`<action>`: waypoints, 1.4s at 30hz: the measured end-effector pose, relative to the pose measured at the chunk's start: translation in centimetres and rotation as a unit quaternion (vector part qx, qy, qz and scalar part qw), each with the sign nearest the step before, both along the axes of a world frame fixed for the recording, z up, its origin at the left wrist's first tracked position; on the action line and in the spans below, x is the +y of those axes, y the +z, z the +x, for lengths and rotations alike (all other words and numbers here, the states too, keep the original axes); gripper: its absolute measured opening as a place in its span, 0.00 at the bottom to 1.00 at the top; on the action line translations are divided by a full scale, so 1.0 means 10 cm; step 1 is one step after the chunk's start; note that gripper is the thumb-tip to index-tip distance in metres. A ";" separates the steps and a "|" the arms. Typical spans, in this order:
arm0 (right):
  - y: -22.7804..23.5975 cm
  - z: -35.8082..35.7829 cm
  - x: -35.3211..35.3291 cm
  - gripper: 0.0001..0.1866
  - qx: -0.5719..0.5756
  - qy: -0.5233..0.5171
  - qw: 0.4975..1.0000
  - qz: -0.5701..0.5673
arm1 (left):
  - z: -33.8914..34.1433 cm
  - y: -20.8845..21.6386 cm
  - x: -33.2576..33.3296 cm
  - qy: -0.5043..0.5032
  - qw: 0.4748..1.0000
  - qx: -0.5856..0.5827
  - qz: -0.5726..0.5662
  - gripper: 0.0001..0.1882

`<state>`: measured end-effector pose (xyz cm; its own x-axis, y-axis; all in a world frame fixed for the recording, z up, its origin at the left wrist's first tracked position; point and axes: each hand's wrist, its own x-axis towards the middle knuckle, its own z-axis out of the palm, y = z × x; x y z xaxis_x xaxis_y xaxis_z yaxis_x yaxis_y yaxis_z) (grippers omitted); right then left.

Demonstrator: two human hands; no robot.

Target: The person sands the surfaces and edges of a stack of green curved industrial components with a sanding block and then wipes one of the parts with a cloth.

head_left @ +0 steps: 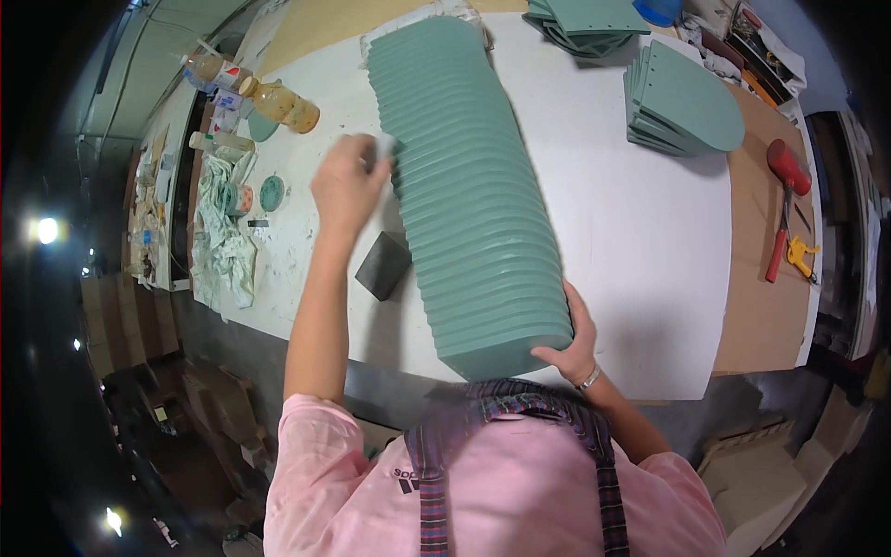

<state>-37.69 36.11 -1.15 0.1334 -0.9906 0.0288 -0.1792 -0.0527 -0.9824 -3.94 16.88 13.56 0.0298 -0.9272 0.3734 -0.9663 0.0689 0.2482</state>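
Note:
A long row of overlapping green sheets [473,195] runs from near me to the far side of the white table. My left hand [351,181] is closed at its left edge, fingertips pinched round a small, pale, blurred thing. My right hand [571,343] holds the near right corner, its thumb on the near end and its fingers along the right side. Left of the row, close to its edge, lies a dark grey block [383,266].
At far right stand two piles of rounded green sheets [687,97] [589,23]. A red mallet [787,172] and a yellow tool [800,255] lie on brown board at right. Bottles [283,107], a round green-stained lid [271,193] and a stained cloth [223,237] are at left.

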 end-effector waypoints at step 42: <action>0.11 -0.05 0.03 0.66 0.015 0.061 0.997 0.033 | -0.11 -0.04 -2.45 0.044 0.990 -0.137 0.000 0.15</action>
